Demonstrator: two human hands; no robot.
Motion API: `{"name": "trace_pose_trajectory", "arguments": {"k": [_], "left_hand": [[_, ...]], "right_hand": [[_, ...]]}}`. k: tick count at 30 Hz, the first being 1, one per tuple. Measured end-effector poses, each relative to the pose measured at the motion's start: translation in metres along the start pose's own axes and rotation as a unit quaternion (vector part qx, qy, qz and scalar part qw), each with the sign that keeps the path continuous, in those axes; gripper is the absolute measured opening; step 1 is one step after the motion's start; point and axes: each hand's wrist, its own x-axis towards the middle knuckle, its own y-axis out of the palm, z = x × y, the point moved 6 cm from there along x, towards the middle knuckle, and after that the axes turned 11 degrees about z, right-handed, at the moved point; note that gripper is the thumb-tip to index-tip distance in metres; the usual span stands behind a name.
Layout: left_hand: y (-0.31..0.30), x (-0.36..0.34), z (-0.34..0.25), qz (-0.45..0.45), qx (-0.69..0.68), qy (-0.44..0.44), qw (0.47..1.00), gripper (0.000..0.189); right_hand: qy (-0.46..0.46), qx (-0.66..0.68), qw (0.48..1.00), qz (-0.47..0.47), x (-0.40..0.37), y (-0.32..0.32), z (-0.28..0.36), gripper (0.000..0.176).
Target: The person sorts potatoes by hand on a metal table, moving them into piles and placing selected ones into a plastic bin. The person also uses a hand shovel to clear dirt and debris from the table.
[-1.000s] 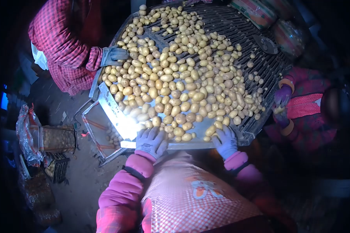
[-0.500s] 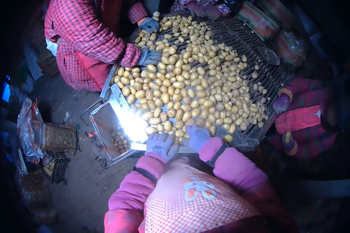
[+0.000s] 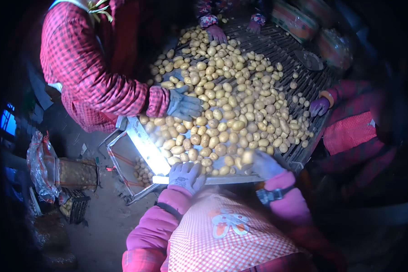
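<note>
Many potatoes [image 3: 222, 137] cover the slatted sorting table [image 3: 240, 180] in front of me. At the near edge, my left hand [image 3: 186, 176], in a pale glove, lies over the rim with its fingers stretched toward the closest potatoes. Further right, my right hand [image 3: 266, 165], gloved too, is smeared by motion just above the near edge. A blurred potato [image 3: 248, 157] is right at its fingertips; I cannot tell whether the fingers grip it. Bright light falls on a metal chute [image 3: 148, 146] left of my left hand.
Across to the left, a person's gloved hand [image 3: 184, 105] rests on the potatoes. Other gloved hands [image 3: 216, 34] work at the far side, and another hand [image 3: 320, 106] is at the right edge. A potato-filled sack [image 3: 143, 171] hangs below the chute. Crates [image 3: 75, 206] stand on the floor.
My right hand has moved right, and a blurred potato is at its fingers. My left hand stays at the rim. The left person's hand reaches further in; far hands have come onto the table.
</note>
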Motion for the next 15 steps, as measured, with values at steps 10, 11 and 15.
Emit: {"name": "trace_pose_trajectory", "arguments": {"k": [10, 11, 15], "left_hand": [[0.005, 0.005, -0.003, 0.024, 0.039, -0.016, 0.999, 0.048], [0.004, 0.005, -0.004, 0.025, 0.040, -0.019, 0.999, 0.048], [0.000, 0.006, -0.010, -0.018, 0.067, 0.004, 0.998, 0.044]], "right_hand": [[-0.126, -0.518, 0.794, -0.293, 0.024, -0.113, 0.013, 0.044], [-0.126, -0.516, 0.796, -0.290, 0.029, -0.107, 0.013, 0.044], [0.028, -0.727, 0.670, -0.149, 0.065, -0.058, -0.009, 0.057]]}}
